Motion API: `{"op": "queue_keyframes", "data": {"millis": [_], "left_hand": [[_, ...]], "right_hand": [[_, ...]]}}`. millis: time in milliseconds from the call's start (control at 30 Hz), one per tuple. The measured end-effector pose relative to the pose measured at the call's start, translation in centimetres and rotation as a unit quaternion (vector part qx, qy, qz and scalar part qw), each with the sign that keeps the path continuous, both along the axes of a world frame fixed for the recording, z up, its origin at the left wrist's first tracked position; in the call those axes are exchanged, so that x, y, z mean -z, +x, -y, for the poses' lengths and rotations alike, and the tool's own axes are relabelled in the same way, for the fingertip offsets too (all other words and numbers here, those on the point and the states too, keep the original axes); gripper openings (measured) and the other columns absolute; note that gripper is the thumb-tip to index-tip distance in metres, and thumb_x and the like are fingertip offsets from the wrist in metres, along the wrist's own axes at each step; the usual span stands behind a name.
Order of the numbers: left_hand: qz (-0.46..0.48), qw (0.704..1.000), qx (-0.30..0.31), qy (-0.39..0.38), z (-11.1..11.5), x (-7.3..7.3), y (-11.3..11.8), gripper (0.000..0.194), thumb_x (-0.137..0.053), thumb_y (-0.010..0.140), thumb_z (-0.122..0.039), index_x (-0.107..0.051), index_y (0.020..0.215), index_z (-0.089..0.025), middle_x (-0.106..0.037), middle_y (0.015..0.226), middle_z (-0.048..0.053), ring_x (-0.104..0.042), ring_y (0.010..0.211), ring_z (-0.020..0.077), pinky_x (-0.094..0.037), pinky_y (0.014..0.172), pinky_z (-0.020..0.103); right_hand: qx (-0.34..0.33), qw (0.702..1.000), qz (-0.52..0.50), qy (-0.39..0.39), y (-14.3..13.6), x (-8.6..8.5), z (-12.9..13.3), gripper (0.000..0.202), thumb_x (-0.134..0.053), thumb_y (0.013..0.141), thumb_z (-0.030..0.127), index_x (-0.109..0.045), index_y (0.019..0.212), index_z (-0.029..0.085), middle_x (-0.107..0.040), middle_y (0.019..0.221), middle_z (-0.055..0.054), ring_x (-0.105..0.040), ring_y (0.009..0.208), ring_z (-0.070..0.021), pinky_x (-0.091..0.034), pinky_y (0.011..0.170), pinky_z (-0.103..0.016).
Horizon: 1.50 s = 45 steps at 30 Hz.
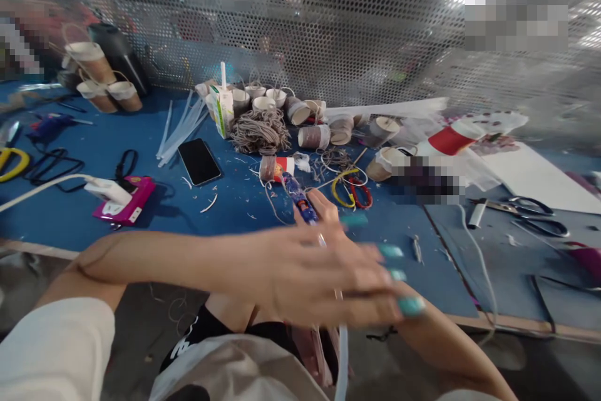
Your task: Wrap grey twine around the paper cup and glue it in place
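A blue glue gun [295, 196] is held over the table [244, 201] in the closed grip of the right hand [325, 206], its nozzle pointed at a red-and-white paper cup [277, 169] that is laid on its side and partly wrapped in twine. A translucent glue stick [342, 357] is seen trailing from the gun's rear. The left hand [319, 282], blurred, is stretched across in front of the right forearm with its fingers extended over the stick; whether its grip is closed on the stick cannot be told. Beyond the cup, a bundle of twine [261, 131] is placed near a drink carton [221, 110]. A phone [200, 161] is laid to the left, and yellow-and-red-handled scissors [351, 190] to the right.
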<state>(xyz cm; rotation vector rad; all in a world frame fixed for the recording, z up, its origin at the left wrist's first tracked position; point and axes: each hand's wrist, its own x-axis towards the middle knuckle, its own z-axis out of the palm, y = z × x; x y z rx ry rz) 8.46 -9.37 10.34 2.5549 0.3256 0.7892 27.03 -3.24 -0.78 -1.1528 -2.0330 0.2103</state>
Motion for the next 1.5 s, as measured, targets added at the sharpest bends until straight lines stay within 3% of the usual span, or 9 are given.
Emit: {"op": "queue_keyframes", "data": {"millis": [67, 167, 233, 333, 433, 833, 1500], "left_hand": [[-0.009, 0.992, 0.065, 0.105, 1.2, 1.7, 2.2, 0.029, -0.055, 0.097, -0.024, -0.065, 0.123, -0.029, -0.067, 0.132, 0.004, -0.058, 0.129, 0.0208, -0.048, 0.11, 0.039], [-0.022, 0.936, 0.021, 0.352, 0.7, 3.7, 3.5, 0.024, -0.049, 0.098, -0.016, -0.072, 0.105, -0.017, -0.077, 0.101, 0.006, -0.071, 0.093, 0.0173, -0.057, 0.094, 0.035], [-0.018, 0.906, 0.01, 0.424, 0.0, 4.3, 3.5, 0.022, -0.051, 0.096, -0.013, -0.073, 0.095, -0.014, -0.075, 0.085, 0.004, -0.068, 0.073, 0.0137, -0.059, 0.08, 0.031], [0.008, 0.903, 0.008, 0.431, -0.6, 4.8, 3.2, 0.019, -0.054, 0.095, -0.013, -0.072, 0.089, -0.013, -0.071, 0.076, 0.003, -0.065, 0.064, 0.0113, -0.055, 0.063, 0.025], [0.035, 0.902, 0.0, 0.43, -0.6, 5.2, 3.1, 0.02, -0.054, 0.094, -0.013, -0.072, 0.086, -0.014, -0.069, 0.073, 0.0, -0.063, 0.061, 0.0096, -0.051, 0.057, 0.023], [0.069, 0.898, 0.012, 0.434, -2.4, 6.7, 3.0, 0.015, -0.056, 0.094, -0.015, -0.069, 0.087, -0.016, -0.066, 0.077, 0.0, -0.058, 0.064, 0.0098, -0.045, 0.063, 0.025], [0.103, 0.908, 0.002, 0.406, -2.5, 6.4, 3.4, 0.027, -0.052, 0.094, -0.01, -0.069, 0.074, -0.016, -0.066, 0.068, -0.001, -0.058, 0.057, 0.0097, -0.046, 0.057, 0.023]], "right_hand": [[-0.055, 0.998, 0.015, 0.013, 0.1, -0.1, 0.2, 0.016, -0.056, 0.084, 0.025, -0.045, 0.072, 0.023, -0.051, 0.069, -0.001, -0.049, 0.058, -0.0125, -0.043, 0.055, -0.026], [-0.108, 0.992, 0.032, 0.049, 0.2, 0.1, 0.5, 0.008, -0.056, 0.085, 0.017, -0.05, 0.087, 0.021, -0.056, 0.08, -0.002, -0.055, 0.067, -0.0143, -0.048, 0.059, -0.026], [-0.111, 0.99, 0.03, 0.081, 0.2, 0.5, 0.6, 0.013, -0.057, 0.085, 0.016, -0.051, 0.096, 0.021, -0.059, 0.091, -0.006, -0.059, 0.075, -0.0165, -0.052, 0.064, -0.027], [-0.112, 0.986, 0.025, 0.121, 0.1, 1.2, 0.5, 0.017, -0.057, 0.084, 0.017, -0.052, 0.1, 0.021, -0.058, 0.095, -0.007, -0.061, 0.078, -0.0188, -0.054, 0.065, -0.029], [-0.108, 0.986, 0.034, 0.119, 0.1, 1.5, 0.5, 0.015, -0.057, 0.085, 0.016, -0.052, 0.097, 0.021, -0.056, 0.09, -0.006, -0.06, 0.074, -0.0178, -0.054, 0.062, -0.028], [-0.091, 0.989, 0.062, 0.1, 0.2, 0.9, 0.2, 0.008, -0.057, 0.089, 0.019, -0.051, 0.094, 0.021, -0.053, 0.084, -0.003, -0.056, 0.07, -0.0152, -0.052, 0.06, -0.027], [-0.073, 0.994, 0.031, 0.082, 0.0, 0.7, 0.3, 0.005, -0.058, 0.088, 0.022, -0.053, 0.09, 0.021, -0.053, 0.081, -0.001, -0.053, 0.066, -0.0133, -0.048, 0.057, -0.025]]}}
